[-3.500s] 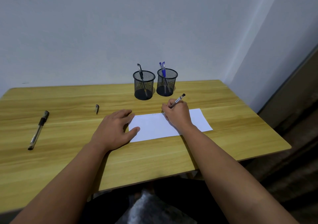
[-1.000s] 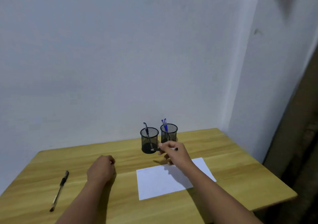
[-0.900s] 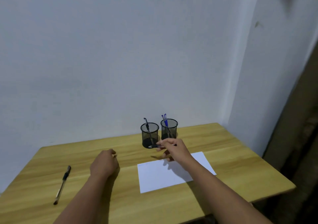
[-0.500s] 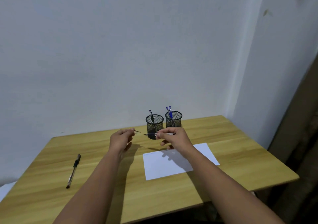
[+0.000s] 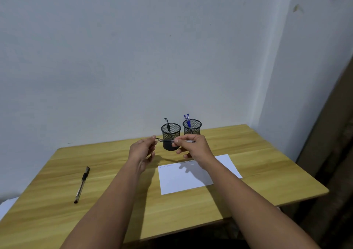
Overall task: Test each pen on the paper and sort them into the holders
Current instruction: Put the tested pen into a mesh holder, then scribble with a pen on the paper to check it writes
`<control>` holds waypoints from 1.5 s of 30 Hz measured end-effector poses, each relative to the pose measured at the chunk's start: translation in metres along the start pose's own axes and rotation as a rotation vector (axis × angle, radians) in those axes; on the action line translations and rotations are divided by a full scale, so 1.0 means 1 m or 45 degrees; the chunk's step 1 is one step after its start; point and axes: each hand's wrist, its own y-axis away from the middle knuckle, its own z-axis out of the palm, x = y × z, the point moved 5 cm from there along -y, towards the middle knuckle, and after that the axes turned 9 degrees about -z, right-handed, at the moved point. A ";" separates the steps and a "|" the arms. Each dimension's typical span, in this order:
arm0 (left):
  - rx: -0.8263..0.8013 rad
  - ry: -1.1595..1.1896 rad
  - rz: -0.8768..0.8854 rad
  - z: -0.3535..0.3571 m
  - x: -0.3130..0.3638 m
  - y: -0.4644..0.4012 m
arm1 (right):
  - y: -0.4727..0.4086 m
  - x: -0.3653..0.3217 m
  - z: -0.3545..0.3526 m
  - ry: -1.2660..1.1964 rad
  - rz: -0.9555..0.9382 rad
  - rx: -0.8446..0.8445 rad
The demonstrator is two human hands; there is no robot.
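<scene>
Right hand (image 5: 193,145) is pinching the black pen (image 5: 176,141) level before the left mesh holder (image 5: 171,136); your left hand (image 5: 143,149) is pinching its cap (image 5: 159,139) — keep both aligned while pressing straight on

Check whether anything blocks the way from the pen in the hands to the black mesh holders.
Nothing visible does. The clear pen with black grip is held level between the left hand and right hand, in front of the left black mesh holder; the right black mesh holder stands beside it. Both rims look open.
</scene>
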 end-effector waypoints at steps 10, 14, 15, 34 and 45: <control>0.007 -0.091 0.044 0.019 -0.001 0.000 | -0.011 0.010 -0.004 0.064 0.000 0.005; 0.021 -0.183 0.073 0.033 0.012 -0.006 | -0.027 -0.002 -0.009 0.108 -0.023 -0.018; 0.013 -0.177 0.072 0.038 0.017 -0.007 | -0.031 -0.006 -0.010 0.094 -0.035 -0.014; 0.241 -1.090 0.491 0.060 0.018 -0.084 | -0.157 -0.034 -0.022 0.789 -0.213 0.019; 0.120 -0.912 0.615 0.053 -0.003 -0.109 | -0.161 0.011 0.008 1.156 -0.096 -0.090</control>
